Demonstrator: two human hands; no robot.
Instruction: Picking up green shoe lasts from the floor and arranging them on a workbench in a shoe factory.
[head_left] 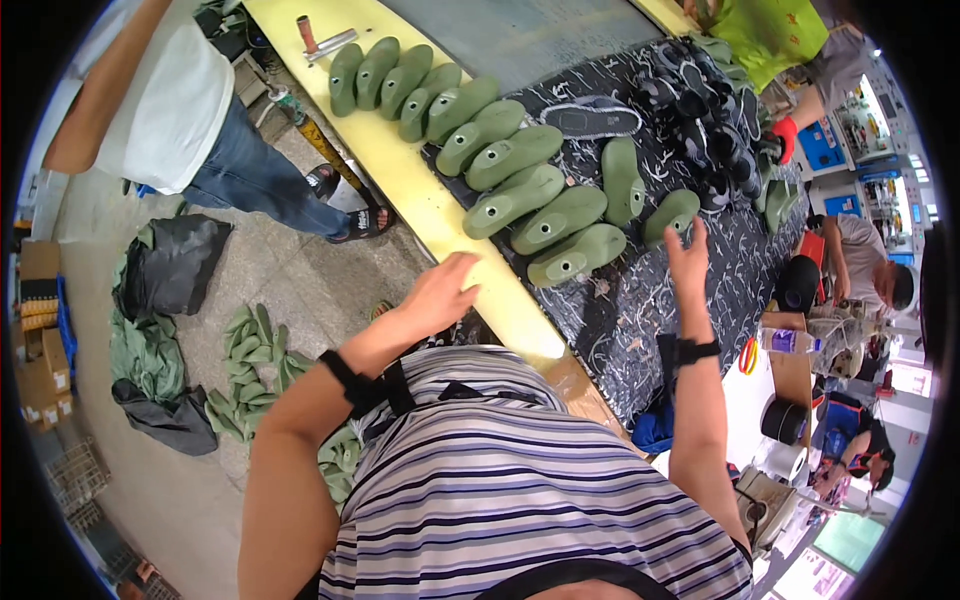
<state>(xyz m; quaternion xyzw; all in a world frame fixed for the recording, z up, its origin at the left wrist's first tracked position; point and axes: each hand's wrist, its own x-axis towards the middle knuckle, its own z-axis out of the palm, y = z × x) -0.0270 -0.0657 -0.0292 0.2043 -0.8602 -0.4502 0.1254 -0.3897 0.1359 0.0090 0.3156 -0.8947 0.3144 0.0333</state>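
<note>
Green shoe lasts (514,200), each with a hole at the heel end, lie in a slanting row along the table's yellow edge. My right hand (688,262) has its thumb and fingers at the heel end of a separate green shoe last (670,212) on the dark patterned cover. Another green last (623,178) lies just beyond it. My left hand (440,292) hovers by the yellow edge, fingers loosely bent and apart, holding nothing; the nearest last in the row is a short way off. A shoe (591,119) lies sole up behind the row.
Dark shoes (705,130) are heaped at the right, near a person's red-gloved hand (783,140). A metal tool with a reddish handle (325,43) lies at the far left of the table. More green lasts (250,365) are piled on the floor. Another person (190,110) stands at the left.
</note>
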